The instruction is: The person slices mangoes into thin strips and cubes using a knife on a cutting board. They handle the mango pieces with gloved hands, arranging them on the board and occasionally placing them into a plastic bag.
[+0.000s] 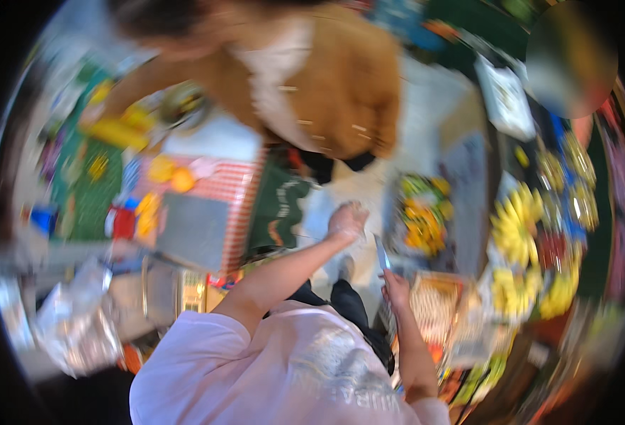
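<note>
My left hand [348,220] is stretched out over the floor, its fingers curled; something pale and small may be at the fingertips, too blurred to name. My right hand [396,289] is closed on the handle of a knife [381,254], whose blade points away from me. Beyond the blade, to the right, a bin or box of yellow and green fruit peelings [424,215] stands low down. Left of my left hand is a table with a red-checked cloth [242,183], which bears a grey board [193,231] and round orange-yellow fruits [183,180].
A person in a brown jacket [344,79] stands close in front, one arm reaching left over the table. Bunches of bananas [515,226] lie at the right. Near my right forearm is a wicker basket [435,313]. A clear plastic bag [81,324] is at the lower left.
</note>
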{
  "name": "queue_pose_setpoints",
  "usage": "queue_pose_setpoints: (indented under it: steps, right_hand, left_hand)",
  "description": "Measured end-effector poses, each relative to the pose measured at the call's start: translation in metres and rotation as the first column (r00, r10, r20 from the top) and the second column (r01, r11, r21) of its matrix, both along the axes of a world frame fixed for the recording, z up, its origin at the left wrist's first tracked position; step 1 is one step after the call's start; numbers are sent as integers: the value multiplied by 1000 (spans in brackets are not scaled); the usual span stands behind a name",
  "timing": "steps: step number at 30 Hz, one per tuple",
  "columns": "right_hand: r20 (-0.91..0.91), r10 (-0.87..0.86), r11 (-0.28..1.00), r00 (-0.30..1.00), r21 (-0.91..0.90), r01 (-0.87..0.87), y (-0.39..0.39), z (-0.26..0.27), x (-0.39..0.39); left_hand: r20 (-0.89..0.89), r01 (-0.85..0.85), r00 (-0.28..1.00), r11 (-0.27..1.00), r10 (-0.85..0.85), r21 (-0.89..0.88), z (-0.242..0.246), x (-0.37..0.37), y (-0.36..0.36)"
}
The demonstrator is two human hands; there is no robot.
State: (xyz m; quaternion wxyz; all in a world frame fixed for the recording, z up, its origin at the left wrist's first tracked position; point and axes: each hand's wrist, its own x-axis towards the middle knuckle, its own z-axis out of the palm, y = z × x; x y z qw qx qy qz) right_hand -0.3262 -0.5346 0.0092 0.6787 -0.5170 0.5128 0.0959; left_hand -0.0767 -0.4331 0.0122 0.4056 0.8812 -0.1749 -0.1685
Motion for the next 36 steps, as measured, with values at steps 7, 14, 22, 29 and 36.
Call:
queue_pose_setpoints:
  steps: [7,14,22,29,36]
  right_hand:
    - [374,608,788,701,-173,-591,140,-6,180]
    - [48,997,73,60,-842,-535,335,62,419]
    - [-282,956,-293,-81,-908,-299,450,69,585]
    - [230,973,165,12,-663,-730,457,44,603]
    - [592,735,552,329,-242,-798,442,81,495]
  left_hand:
    - [-41,-627,776,776,630,69,12,85,289]
    - [-100,-825,511,520,854,219,-7,159,476]
    - [-621,-924,381,264,685,-276,-34,235,503]
    - [-794,-869,439,-26,420,-494,-1,260,484]
    - [-300,-613,591,175,749,-770,5,170,482]
